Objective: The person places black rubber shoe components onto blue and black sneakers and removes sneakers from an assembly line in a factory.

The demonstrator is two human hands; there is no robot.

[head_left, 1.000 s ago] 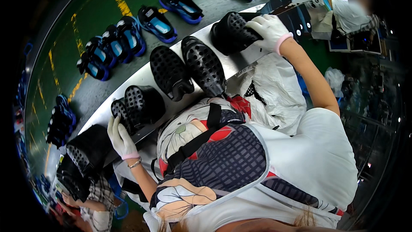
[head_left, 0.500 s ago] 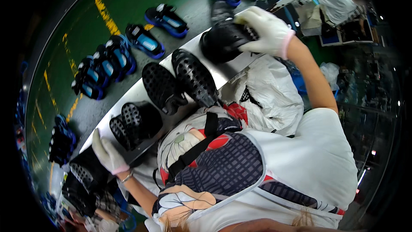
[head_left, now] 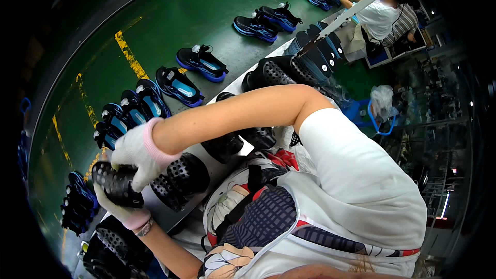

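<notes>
My right arm reaches across to the left, and the white-gloved right hand [head_left: 135,152] grips a black clog dotted with holes [head_left: 116,180] from above. Beneath that clog is my left hand [head_left: 114,210], also gloved, its fingers wrapped along the outer side. Both hands hold the clog over the left part of a narrow white bench [head_left: 209,171]. Just to the right of them lies a pair of similar perforated clogs [head_left: 181,178]. Two more clogs [head_left: 223,147] are partly hidden under my right forearm.
Black-and-blue sneakers [head_left: 178,88] line the far side. Clogs [head_left: 276,72] and dark insoles [head_left: 323,54] occupy the bench's right end. More clogs [head_left: 113,245] lie lower left. A blue-framed holder with a clear bag [head_left: 382,103] stands right. Another person [head_left: 377,20] works at far right.
My right hand has left a clog at the bench's right end and swung across to the left. Both hands now grip another clog; my left hand was open beside the bench.
</notes>
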